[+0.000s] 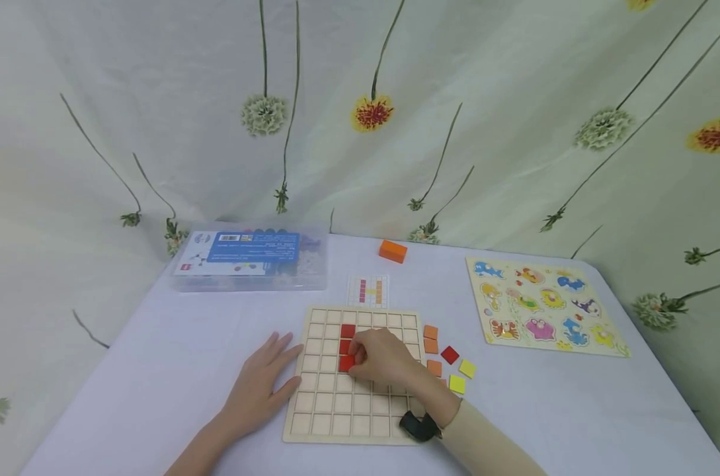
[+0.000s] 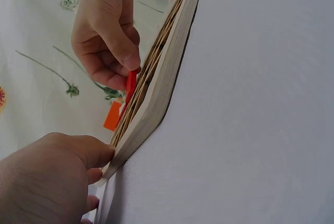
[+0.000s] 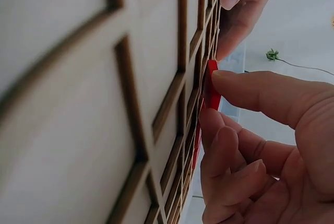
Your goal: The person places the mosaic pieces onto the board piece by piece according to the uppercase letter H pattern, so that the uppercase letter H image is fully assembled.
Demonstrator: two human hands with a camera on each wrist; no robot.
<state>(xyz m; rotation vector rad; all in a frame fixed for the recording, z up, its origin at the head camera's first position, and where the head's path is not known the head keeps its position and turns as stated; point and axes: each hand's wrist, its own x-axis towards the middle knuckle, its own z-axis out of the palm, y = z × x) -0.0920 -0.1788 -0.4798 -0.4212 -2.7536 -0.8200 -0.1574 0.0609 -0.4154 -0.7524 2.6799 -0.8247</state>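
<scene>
A wooden grid board lies on the white table in front of the person. Thumb and fingertips of the right hand pinch a red square tile at a cell of the board; in the right wrist view this red tile stands tilted against the grid. Directly above it, two more red tiles sit in the same column. The left hand has its fingers spread, with fingertips at the board's left edge. In the left wrist view, the left hand's thumb touches the board's corner.
Right of the board lie loose orange tiles, a red tile and yellow tiles. Behind it is a pattern card, with an orange block farther back. A clear plastic case and an animal puzzle board flank them.
</scene>
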